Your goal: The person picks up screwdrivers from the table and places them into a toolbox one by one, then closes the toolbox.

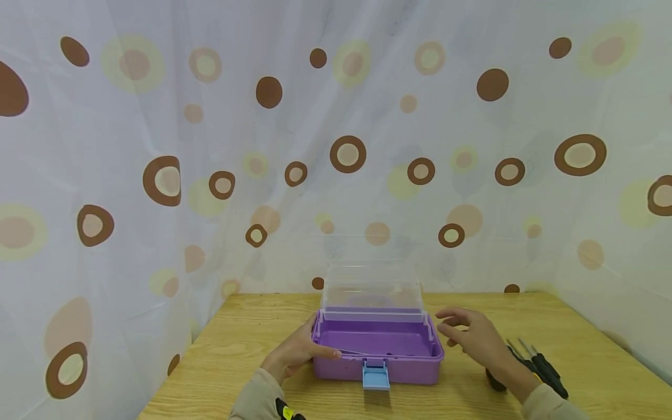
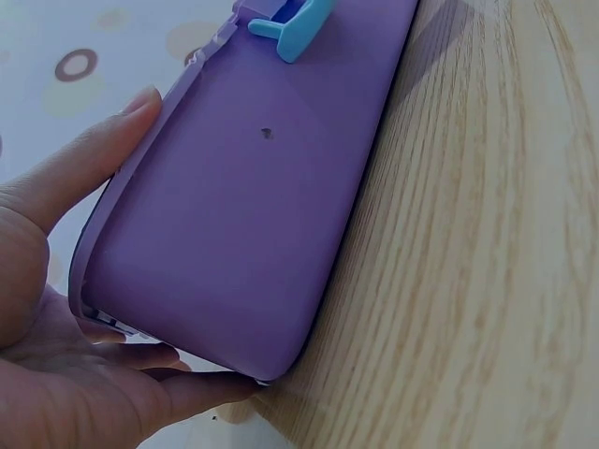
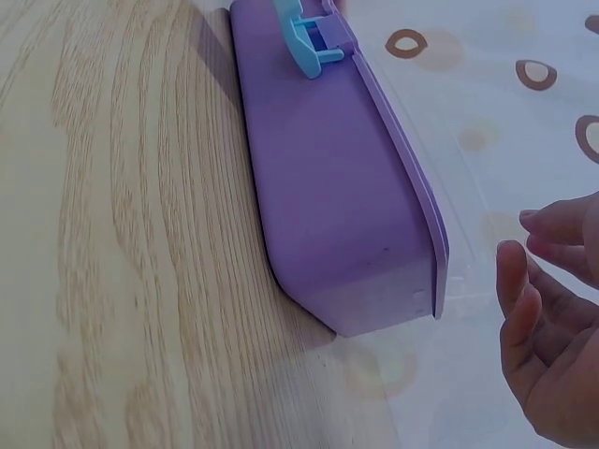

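A purple plastic storage box (image 1: 406, 371) sits on the wooden table, its clear lid (image 1: 371, 286) raised at the back. The light blue latch (image 1: 375, 379) hangs forward from its front. My left hand (image 1: 300, 352) grips the left end of the box, thumb over the front rim and fingers along the side. In the left wrist view, those fingers reach down to the box's lower corner. Inside, a thin pale rod (image 1: 350, 351) lies near the front left rim. Off the box's right end, my right hand (image 1: 475, 337) hovers with loosely bent fingers, holding nothing.
Several screwdrivers (image 1: 546, 370) with black handles lie on the table (image 1: 252, 332) to the right, partly behind my right forearm. A dark object (image 1: 495, 382) shows beside that wrist. A dotted curtain (image 1: 294, 128) surrounds the table at the back and sides.
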The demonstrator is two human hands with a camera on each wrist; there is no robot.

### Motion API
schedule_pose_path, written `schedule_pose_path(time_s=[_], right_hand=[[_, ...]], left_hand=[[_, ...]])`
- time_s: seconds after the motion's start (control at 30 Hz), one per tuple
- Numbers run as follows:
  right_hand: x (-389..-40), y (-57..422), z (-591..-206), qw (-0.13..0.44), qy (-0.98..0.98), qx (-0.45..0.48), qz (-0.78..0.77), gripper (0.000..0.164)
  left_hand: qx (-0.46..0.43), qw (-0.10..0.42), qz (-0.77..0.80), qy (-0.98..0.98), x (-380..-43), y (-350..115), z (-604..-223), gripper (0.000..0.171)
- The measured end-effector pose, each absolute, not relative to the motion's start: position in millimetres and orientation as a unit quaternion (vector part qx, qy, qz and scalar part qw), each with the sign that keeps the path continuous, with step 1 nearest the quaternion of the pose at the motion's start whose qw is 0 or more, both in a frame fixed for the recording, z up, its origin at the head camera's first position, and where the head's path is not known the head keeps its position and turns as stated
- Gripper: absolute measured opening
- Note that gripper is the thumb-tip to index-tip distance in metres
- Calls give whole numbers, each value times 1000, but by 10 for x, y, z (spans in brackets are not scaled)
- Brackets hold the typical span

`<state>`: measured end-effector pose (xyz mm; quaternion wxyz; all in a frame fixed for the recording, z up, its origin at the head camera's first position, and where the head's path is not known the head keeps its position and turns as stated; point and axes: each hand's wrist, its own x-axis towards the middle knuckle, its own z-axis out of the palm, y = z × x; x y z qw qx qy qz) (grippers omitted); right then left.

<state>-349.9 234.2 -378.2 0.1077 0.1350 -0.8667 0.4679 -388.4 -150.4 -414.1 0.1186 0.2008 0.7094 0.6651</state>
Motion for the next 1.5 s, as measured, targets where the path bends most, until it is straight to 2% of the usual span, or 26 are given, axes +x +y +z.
schedule_pose_path(time_s=[0.6, 1.2, 1.5], right_hand=[[-3438, 2704, -3888, 90, -873, 95, 469, 47], [-3373, 2977, -4012, 71, -896, 104, 425, 50], [-3387, 2988, -4060, 72, -915, 92, 387, 46]], left_hand=[[206, 115, 659, 714, -3894, -1504, -4148, 119], [214, 121, 654, 716, -3890, -1487, -4149, 117], [206, 121, 659, 713, -3906, -1503, -4161, 121]])
